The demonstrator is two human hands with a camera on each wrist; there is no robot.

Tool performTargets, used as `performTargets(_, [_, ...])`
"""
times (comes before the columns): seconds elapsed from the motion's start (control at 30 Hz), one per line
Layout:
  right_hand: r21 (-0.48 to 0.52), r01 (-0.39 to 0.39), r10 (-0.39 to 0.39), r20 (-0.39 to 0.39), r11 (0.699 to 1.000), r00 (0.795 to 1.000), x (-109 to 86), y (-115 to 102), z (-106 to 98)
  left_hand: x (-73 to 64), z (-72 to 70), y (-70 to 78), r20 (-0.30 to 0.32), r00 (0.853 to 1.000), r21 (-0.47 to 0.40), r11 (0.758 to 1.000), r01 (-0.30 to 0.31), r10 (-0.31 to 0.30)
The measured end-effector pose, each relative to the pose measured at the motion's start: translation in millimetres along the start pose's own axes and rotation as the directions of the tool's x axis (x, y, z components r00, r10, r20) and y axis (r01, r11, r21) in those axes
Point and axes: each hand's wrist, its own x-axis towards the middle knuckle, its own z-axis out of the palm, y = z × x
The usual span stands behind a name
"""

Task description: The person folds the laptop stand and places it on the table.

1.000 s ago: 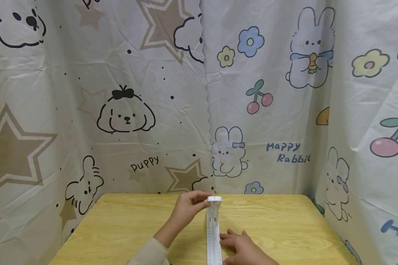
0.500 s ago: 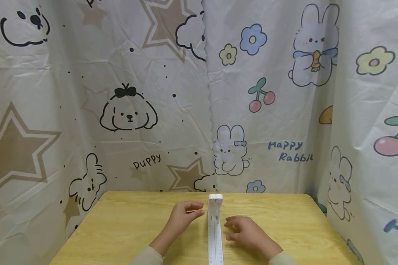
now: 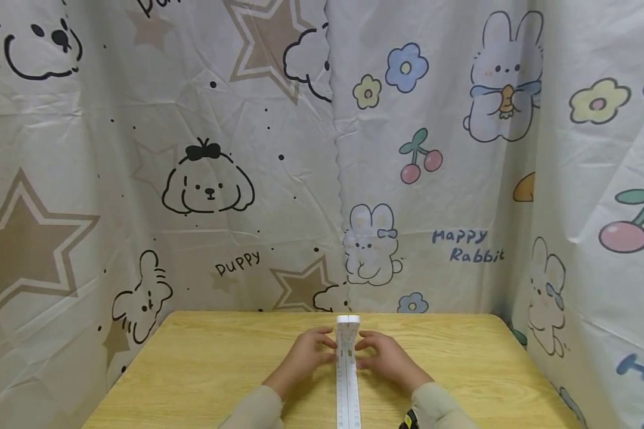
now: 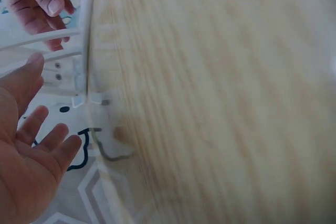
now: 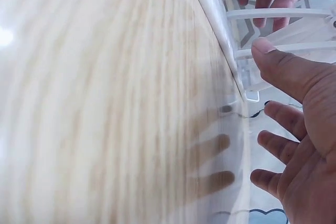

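A long white plastic piece (image 3: 347,387) lies lengthwise on the table, with a raised end at the back, small slots and tick-like marks along its edges. Its exact kind is unclear. My left hand (image 3: 307,354) is at the left side of the raised end, fingers loosely spread. On the opposite side, my right hand (image 3: 384,356) mirrors it. Fingertips of both come close to the piece; contact cannot be made out. Pale curved bars (image 5: 294,13) of the piece pass between the hands in the right wrist view. In the left wrist view, the left thumb (image 4: 34,66) overlaps a bar.
The wood-grain table (image 3: 220,369) extends on both sides of the piece. Behind and beside it hang printed curtains (image 3: 279,179). A small black and yellow item (image 3: 409,419) shows by the right sleeve.
My left hand left the raised top, drew back, then came in again lower at its side. The right hand moved forward along the piece to the raised end.
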Motion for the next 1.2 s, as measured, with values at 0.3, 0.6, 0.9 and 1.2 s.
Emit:
performTargets(0.3, [0.089,0.051,-0.059,0.088,0.995,0.994,13.3,3.3,9.1,11.5,6.7,-8.6,0.087,0.996,0.129,0.992,-0.002,-0.009])
performTargets(0.6, [0.041,0.067,-0.07,0.092,0.997,0.993,17.8,7.5,16.0,15.3,12.3,-8.4,0.128,0.992,0.214,0.977,-0.02,-0.007])
performTargets(0.9, [-0.055,0.061,-0.058,0.062,0.997,0.996,15.5,5.5,16.7,14.9,13.6,-1.1,0.16,0.987,0.284,0.957,-0.051,0.005])
performTargets(1.2, [-0.118,0.106,-0.103,0.031,0.987,0.994,14.8,-0.9,15.7,17.0,13.3,-1.8,0.175,0.983,0.375,0.919,-0.124,0.061])
